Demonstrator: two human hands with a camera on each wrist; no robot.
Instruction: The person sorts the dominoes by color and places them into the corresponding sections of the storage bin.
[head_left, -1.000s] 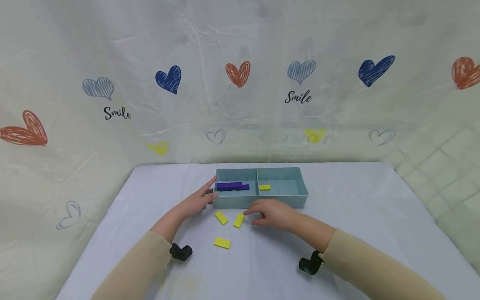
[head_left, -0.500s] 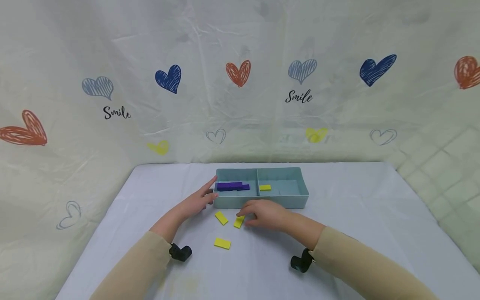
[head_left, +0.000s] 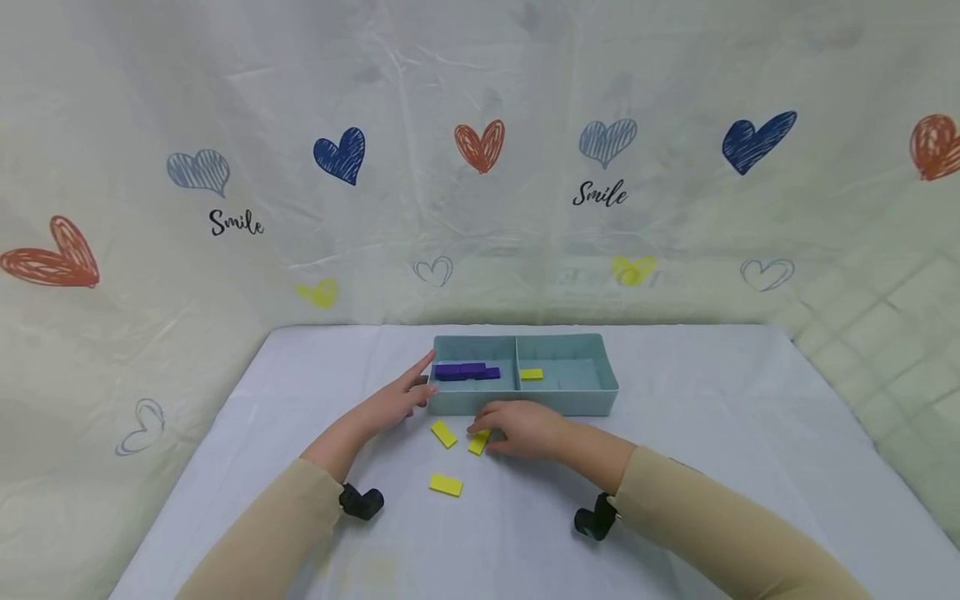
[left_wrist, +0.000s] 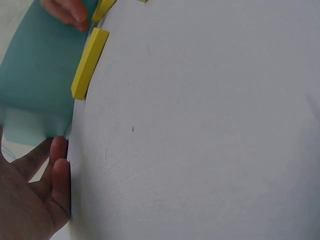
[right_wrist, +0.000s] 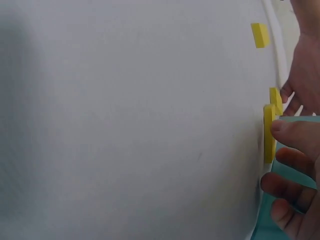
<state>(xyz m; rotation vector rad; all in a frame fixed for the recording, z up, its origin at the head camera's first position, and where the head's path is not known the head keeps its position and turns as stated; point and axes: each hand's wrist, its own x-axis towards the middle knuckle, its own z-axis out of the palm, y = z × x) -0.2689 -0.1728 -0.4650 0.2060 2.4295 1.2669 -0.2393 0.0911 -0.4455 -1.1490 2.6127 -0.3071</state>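
My left hand (head_left: pixel 393 406) is at the left end of a teal two-compartment box (head_left: pixel 558 404), with the fingers spread and touching its side. In front of the box my right hand (head_left: pixel 528 429) has thumb and index finger either side of a yellow block (head_left: pixel 478 443) on the table, pinching it. In the right wrist view a digit overlaps that block (right_wrist: pixel 269 134); the other fingers (right_wrist: pixel 280 185) are curled close by. A second yellow block (head_left: pixel 444 434) lies just left of it, and a third yellow block (head_left: pixel 446 485) nearer the person.
Several purple blocks (head_left: pixel 465 372) lie in the box's left compartment, one yellow block (head_left: pixel 531 374) in the right one, with a divider (head_left: pixel 517 364) between. A white cloth covers the table (head_left: pixel 697 400). Behind it hangs a curtain (head_left: pixel 540 233) printed with hearts.
My right hand has moved left, bringing its thumb and index finger around the yellow block, which lies in the same place. The left hand has stayed at the box's end.
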